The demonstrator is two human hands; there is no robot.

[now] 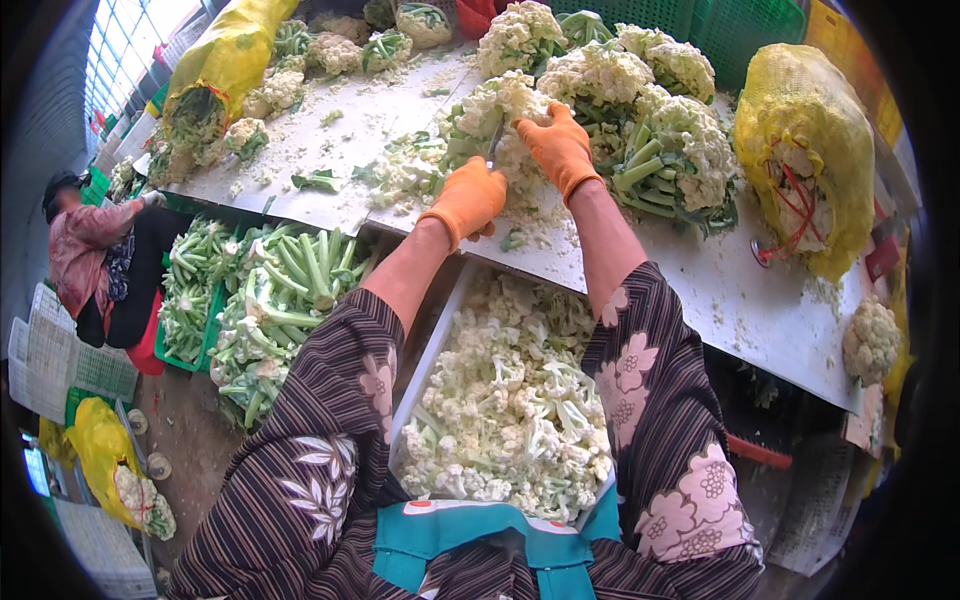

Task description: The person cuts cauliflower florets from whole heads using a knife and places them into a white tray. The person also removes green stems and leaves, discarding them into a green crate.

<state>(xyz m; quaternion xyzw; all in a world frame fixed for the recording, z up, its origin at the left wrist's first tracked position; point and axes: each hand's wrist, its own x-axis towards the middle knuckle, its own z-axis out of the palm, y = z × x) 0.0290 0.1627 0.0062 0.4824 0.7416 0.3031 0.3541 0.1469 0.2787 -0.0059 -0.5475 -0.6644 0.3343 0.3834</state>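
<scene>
Both hands wear orange knit gloves over the white work table. My left hand is closed around the handle of a knife, whose blade points up against a cauliflower head. The fingers of my right hand rest on the right side of that head. Whole cauliflowers with green stalks are piled just right of my right hand. Cut crumbs and leaf bits lie around both hands. Below the table edge, in front of my body, a white bin holds many cut cauliflower florets.
Yellow mesh bags of cauliflower stand at the right and upper left. Trimmed stalks fill containers at the left, one a green crate. A co-worker sits farther left. Green crates line the back.
</scene>
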